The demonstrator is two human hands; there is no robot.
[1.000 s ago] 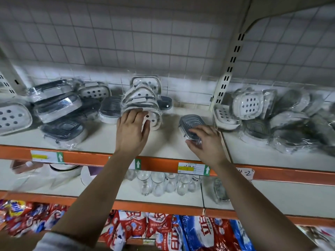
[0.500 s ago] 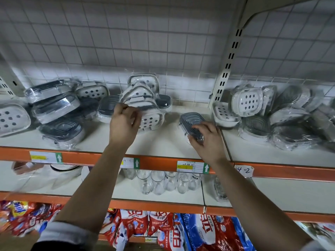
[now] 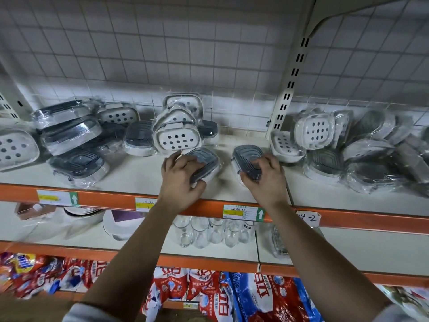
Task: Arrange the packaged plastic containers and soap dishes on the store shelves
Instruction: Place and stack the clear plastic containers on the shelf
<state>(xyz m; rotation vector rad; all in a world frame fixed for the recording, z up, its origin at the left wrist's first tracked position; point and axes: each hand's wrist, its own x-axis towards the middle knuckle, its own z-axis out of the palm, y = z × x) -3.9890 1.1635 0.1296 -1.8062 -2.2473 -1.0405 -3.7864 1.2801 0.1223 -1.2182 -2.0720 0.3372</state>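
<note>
Two wrapped containers, each with a grey ribbed lid on a white base, lie side by side near the front of the upper shelf [image 3: 139,175]. The left hand [image 3: 181,180] grips the left container [image 3: 207,159], fingers curled over its lid. The right hand [image 3: 267,180] grips the right container [image 3: 246,154] likewise. Behind them lean white soap dishes [image 3: 177,139] (round holes, number unclear).

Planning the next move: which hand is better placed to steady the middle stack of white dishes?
Left, likely. The left hand is just in front of that stack; the right hand is farther right. Both hold grey-lidded containers.
</note>
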